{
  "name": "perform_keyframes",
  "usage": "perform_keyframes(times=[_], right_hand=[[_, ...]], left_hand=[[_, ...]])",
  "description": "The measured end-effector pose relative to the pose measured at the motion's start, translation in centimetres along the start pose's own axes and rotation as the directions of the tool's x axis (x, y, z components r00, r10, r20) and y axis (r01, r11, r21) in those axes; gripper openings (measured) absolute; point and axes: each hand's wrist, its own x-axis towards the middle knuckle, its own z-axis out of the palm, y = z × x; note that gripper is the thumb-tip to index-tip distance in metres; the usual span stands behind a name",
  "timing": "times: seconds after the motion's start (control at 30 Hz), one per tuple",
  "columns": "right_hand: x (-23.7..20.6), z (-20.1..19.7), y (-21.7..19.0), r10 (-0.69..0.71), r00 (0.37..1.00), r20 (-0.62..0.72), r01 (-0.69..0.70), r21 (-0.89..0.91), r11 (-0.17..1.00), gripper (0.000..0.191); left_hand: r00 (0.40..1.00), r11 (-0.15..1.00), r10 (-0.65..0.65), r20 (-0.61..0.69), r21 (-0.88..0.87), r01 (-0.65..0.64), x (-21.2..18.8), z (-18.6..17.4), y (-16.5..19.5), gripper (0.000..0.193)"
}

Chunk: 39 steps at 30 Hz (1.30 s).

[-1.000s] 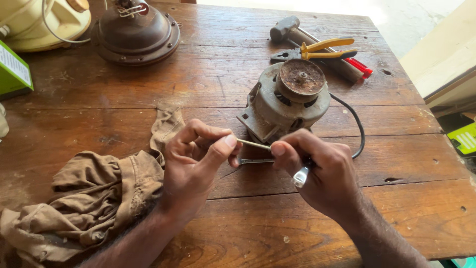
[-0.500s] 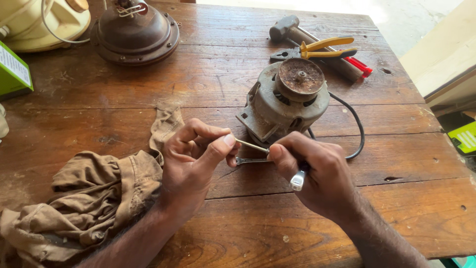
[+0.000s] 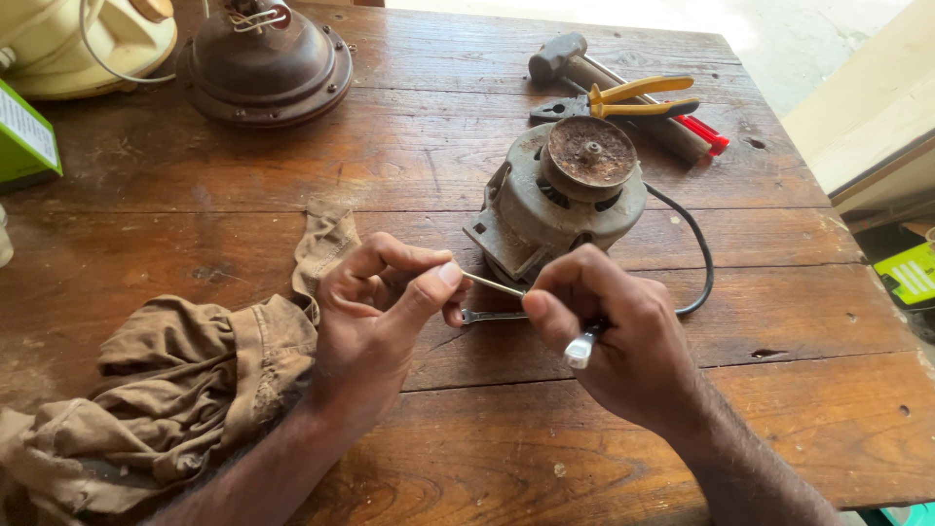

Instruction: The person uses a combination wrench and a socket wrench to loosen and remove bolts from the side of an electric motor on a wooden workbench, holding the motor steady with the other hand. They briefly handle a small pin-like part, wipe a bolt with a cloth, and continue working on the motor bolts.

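Worn brown planks of tabletop [image 3: 409, 166], with both hands low near the middle. Left hand [image 3: 375, 321] curled, thumb and forefinger pinched on the tip of a thin metal rod [image 3: 492, 284], seemingly to steady it. Right hand [image 3: 623, 341] clenched round the other end, where a clear, silvery handle [image 3: 579, 349] pokes out below the fingers [image 3: 545, 321]; probably a small screwdriver, gripped at both ends for control. Flat on the wood just under the rod, a small grey spanner [image 3: 492, 316], close enough to grab.

Just beyond the hands, a grey electric motor [image 3: 555, 200] with a rusty round cap on top, upright, black cable [image 3: 696, 253] looping off its right side and back toward the right hand.

Far right: hammer [image 3: 565, 58], yellow-handled pliers [image 3: 623, 97] and a red-handled tool [image 3: 703, 131], bunched together out of the way yet within reach. Far left: brown domed metal housing [image 3: 263, 68] and cream plastic casing [image 3: 78, 44], set aside. Near left: crumpled brown rag [image 3: 156, 390], touching the left wrist, handy for wiping. Green box [image 3: 24, 136] at the left edge.
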Motion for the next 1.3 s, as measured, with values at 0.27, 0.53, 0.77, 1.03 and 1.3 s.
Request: perform_keyframes(times=[0.27, 0.53, 0.77, 1.03, 1.3], right_hand=[[0.1, 0.0, -1.6, 0.058, 0.996, -0.061, -0.058, -0.006, 0.998, 0.023], [-0.1, -0.1, -1.0, 0.017, 0.998, -0.061, -0.018, -0.011, 1.0, 0.021], [0.1, 0.0, -1.0, -0.101, 0.993, -0.068, 0.101, -0.007, 0.995, 0.022], [-0.1, 0.6, -0.3, -0.237, 0.969, -0.074, 0.219, -0.189, 0.957, 0.019], [0.1, 0.0, -0.7, -0.074, 0.997, -0.011, 0.072, -0.1, 0.992, 0.021]], left_hand=[[0.999, 0.999, -0.03, -0.024, -0.034, 0.029, 0.0, -0.1, 0.1, 0.002], [1.0, 0.999, -0.015, -0.01, -0.039, 0.014, 0.0, -0.2, -0.3, 0.005], [0.999, 0.999, -0.024, -0.026, -0.044, 0.023, 0.1, -0.3, -0.3, 0.005], [0.997, 0.99, -0.069, -0.023, -0.127, 0.065, -0.1, -0.1, -0.5, 0.002], [0.996, 0.987, -0.079, -0.042, -0.145, 0.072, 0.1, 0.1, -0.7, 0.003]])
